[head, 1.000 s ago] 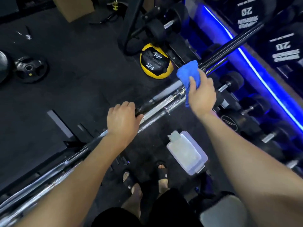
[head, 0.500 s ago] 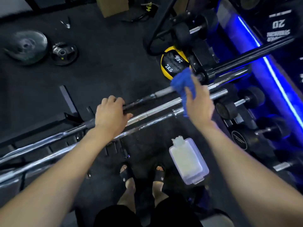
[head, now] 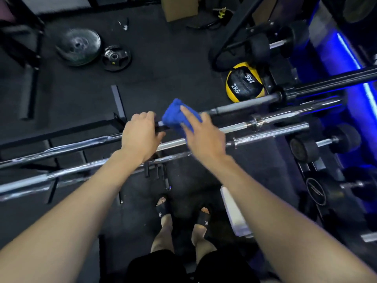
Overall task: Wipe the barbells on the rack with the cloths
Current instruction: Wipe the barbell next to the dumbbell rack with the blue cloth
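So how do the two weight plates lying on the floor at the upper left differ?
The larger weight plate is wide, greyish and solid-faced, and looks blurred; the smaller weight plate beside it on the right is black, with grip cut-outs and a yellow marking. The larger sits farther from the barbell rack. Both lie flat on the dark floor, each with a centre hole.

Soft blue cloth, fuzzy and matt, bunches over the top bar, whose shaft looks dull grey metal turning matt black toward the collar. Just below the cloth, two chrome bars gleam, polished and smooth, catching bright glints. Beneath them the floor is dark rubber, grainy and matt. Right of the cloth sits a medicine ball, yellow and black, slightly shiny like leather. Far left of it, a plate looks dull, scuffed metal.
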